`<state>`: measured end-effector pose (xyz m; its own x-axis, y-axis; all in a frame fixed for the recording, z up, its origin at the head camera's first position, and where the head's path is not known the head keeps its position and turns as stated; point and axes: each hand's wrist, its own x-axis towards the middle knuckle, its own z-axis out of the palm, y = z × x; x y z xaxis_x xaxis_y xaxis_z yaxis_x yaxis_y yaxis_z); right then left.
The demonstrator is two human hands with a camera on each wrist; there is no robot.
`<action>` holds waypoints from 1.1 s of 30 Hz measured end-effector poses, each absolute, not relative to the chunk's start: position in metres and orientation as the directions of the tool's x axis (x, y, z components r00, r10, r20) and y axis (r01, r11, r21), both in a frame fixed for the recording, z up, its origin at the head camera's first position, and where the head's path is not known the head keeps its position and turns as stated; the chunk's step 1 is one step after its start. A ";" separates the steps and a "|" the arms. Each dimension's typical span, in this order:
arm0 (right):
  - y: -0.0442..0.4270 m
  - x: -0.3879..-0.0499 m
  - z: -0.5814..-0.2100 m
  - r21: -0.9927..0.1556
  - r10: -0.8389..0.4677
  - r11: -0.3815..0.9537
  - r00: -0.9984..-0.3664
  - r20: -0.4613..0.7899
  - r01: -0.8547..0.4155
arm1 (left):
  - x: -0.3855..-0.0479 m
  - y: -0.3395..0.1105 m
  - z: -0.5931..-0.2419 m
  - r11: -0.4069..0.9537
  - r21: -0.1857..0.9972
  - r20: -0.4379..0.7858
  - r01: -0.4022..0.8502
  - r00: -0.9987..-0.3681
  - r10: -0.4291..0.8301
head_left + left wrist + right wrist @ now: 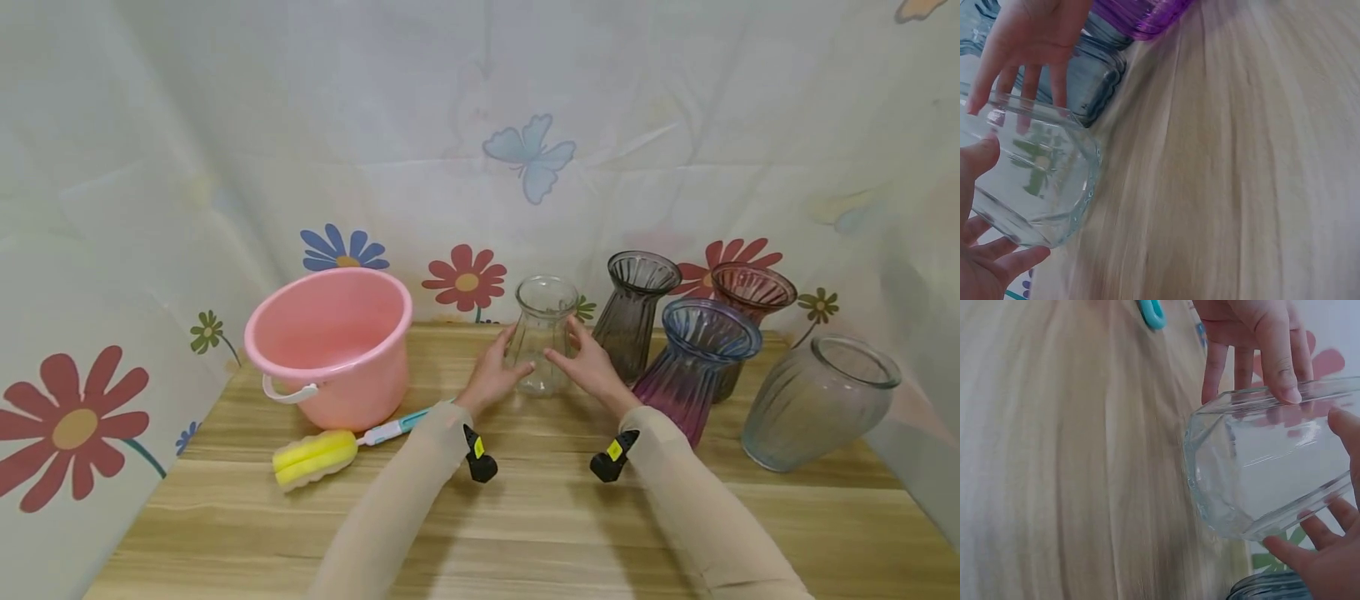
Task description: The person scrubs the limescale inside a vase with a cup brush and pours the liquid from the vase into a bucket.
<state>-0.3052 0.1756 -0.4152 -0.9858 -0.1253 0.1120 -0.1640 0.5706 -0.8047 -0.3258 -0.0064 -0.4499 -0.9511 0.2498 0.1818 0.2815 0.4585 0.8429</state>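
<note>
A clear glass vase with a flared rim stands upright near the back of the table, between both hands. My left hand holds its left side, thumb across the front and fingers round the side. On the opposite side, my right hand grips it the same way. In the left wrist view the vase's thick base shows close to the tabletop; whether it touches cannot be told. The right wrist view has the left hand's fingers against the glass.
Left stands a pink bucket with a white handle; before it lies a yellow sponge brush. Right of the hands are a grey vase, a blue-purple vase, a red vase and a wide pale vase. A flowered curtain hangs behind.
</note>
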 end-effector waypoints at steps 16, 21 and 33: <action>0.165 -0.254 -0.412 -0.794 -0.132 0.571 -0.978 0.163 -0.209 | -0.274 -0.035 -0.442 0.454 0.825 0.205 0.337 -0.926 0.316; 0.165 -0.236 -0.408 -0.802 -0.202 0.525 -0.957 0.206 -0.283 | -0.255 -0.045 -0.439 0.422 0.827 0.231 0.371 -0.909 0.347; 0.167 -0.197 -0.411 -0.802 -0.303 0.462 -0.918 0.257 -0.377 | -0.215 -0.067 -0.437 0.385 0.837 0.195 0.389 -0.870 0.453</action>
<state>-0.1965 0.1671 -0.4113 -0.9178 -0.3026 0.2571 -0.3772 0.4623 -0.8025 -0.2153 -0.0672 -0.4374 -0.8698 0.4531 0.1955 0.3887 0.3851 0.8370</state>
